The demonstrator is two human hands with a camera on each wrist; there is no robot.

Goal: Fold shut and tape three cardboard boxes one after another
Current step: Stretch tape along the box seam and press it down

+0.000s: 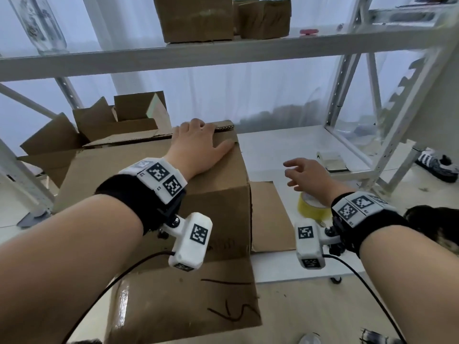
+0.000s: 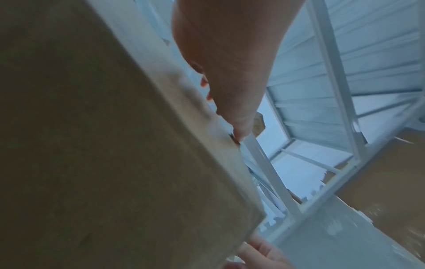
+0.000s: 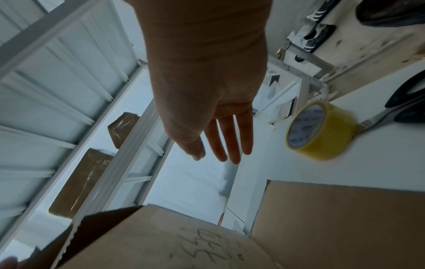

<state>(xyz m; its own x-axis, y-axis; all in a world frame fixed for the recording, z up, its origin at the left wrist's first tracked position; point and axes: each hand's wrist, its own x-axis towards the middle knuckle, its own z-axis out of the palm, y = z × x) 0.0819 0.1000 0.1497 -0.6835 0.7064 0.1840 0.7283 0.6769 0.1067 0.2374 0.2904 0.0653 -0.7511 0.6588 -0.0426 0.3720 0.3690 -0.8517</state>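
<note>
1. Large brown cardboard box (image 1: 159, 184) sits on the white shelf surface (image 1: 280, 150), top flap down, side flap (image 1: 270, 217) lying out to the right; open brown boxes (image 1: 99, 127) just behind it.
2. Left hand (image 1: 196, 142) lies flat on the top flap at the far right corner, fingers spread, pressing.
3. Right hand (image 1: 306, 176) hovers empty, fingers loose, above the yellow tape roll (image 1: 311, 207).
4. Risk: if the left hand lifts, the flap probably springs up; no tape visible on the seam.
5. Right wrist view shows scissors (image 3: 377, 116) touching the roll; the head view barely shows them. Left wrist view shows only the thumb (image 2: 239, 116) on the box edge.
</note>
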